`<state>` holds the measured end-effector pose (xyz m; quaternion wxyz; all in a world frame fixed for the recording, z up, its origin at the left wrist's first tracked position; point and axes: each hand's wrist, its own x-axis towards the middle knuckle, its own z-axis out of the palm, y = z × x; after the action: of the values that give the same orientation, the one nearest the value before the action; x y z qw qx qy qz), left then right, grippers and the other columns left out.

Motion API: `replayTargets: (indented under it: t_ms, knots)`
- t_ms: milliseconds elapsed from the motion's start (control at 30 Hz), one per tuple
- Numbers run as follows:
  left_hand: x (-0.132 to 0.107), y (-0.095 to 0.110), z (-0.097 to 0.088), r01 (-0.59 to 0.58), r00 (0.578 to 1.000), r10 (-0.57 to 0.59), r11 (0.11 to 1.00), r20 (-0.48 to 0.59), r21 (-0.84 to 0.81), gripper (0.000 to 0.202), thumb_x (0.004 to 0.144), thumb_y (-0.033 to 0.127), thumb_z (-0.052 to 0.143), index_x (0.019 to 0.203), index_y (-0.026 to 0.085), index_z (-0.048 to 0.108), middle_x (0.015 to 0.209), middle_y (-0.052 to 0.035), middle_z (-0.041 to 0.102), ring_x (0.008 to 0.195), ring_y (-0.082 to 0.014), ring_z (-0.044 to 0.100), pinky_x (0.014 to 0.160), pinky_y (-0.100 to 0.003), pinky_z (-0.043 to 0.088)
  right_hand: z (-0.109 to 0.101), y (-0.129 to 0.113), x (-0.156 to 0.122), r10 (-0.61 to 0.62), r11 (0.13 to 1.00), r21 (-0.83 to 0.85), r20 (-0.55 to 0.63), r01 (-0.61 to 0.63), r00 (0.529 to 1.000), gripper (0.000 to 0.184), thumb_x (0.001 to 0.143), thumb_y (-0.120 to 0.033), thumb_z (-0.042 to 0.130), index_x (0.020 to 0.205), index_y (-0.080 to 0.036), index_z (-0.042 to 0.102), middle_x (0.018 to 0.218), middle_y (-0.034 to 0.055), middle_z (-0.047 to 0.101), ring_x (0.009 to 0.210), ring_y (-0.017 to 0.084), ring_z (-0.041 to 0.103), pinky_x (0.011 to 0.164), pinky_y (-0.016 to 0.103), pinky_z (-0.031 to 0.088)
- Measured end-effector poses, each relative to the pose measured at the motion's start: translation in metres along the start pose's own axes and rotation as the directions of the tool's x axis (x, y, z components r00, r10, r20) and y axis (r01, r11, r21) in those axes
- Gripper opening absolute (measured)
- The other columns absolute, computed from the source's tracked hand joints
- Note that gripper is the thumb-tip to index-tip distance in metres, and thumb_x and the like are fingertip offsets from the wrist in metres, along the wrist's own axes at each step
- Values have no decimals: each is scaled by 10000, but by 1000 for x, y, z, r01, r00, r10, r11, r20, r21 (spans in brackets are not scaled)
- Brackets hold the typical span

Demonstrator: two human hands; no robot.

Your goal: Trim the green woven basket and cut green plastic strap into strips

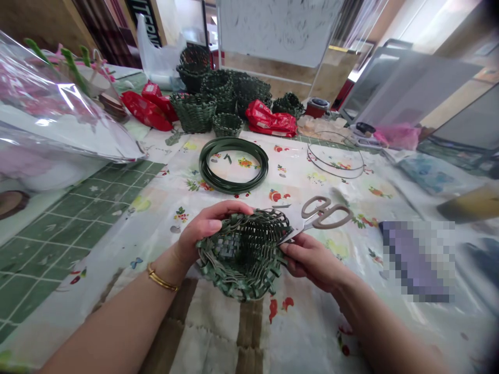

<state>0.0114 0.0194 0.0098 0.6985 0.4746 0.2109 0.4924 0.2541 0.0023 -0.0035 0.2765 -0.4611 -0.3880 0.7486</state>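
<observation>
The left hand (202, 231) is closed on the near-left rim of a green woven basket (244, 254), thumb hooked over the edge and fingers curled behind it. The right hand (312, 259) pinches the opposite rim between thumb and fingertips, so the basket sits tilted between the two grips, its opening facing up, just above the table (304, 176). Just beyond the right hand's grip lie scissors (319, 214), blades pointing at the basket's rim. Farther past both grips lies a coil of green strip (233, 164), and beyond that a cluster of finished baskets (194, 111).
</observation>
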Motion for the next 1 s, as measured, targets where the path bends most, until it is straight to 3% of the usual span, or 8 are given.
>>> replayTargets:
  t_ms: [233, 600, 767, 1000]
  knots:
    - [1, 0, -1, -15, 1000, 15, 1000, 14, -5, 415, 692, 337, 542, 1023, 140, 697, 991, -116, 689, 895, -275, 628, 836, -401, 502, -2, 9, -1, 22, 998, 54, 54, -25, 998, 397, 714, -433, 743, 576, -173, 477, 415, -55, 460, 378, 36, 305, 410, 212, 177]
    - [0, -1, -3, -13, 996, 13, 1000, 91, 7, 441, 696, 347, 548, 1062, 138, 679, 1067, -137, 675, 984, -320, 607, 928, -472, 439, 4, 1, -7, 31, 999, 21, -8, -31, 999, 397, 705, -399, 770, 601, -185, 452, 413, -89, 420, 355, 22, 275, 371, 184, 138]
    - [0, -1, -3, -26, 990, 20, 999, 136, 41, 446, 696, 339, 540, 1066, 129, 674, 1122, -149, 652, 1028, -328, 583, 964, -485, 411, -1, 11, -7, 12, 998, 62, 52, -15, 999, 430, 698, -465, 783, 553, -153, 526, 396, -47, 468, 336, 30, 310, 362, 206, 152]
    - [2, -4, -6, -19, 986, 16, 1000, 164, 22, 452, 708, 352, 531, 1087, 143, 662, 1118, -150, 648, 1041, -338, 578, 968, -522, 402, 0, 23, -2, -22, 994, 110, 20, 20, 1000, 462, 684, -537, 773, 552, -171, 525, 379, -47, 482, 316, 37, 310, 355, 207, 156]
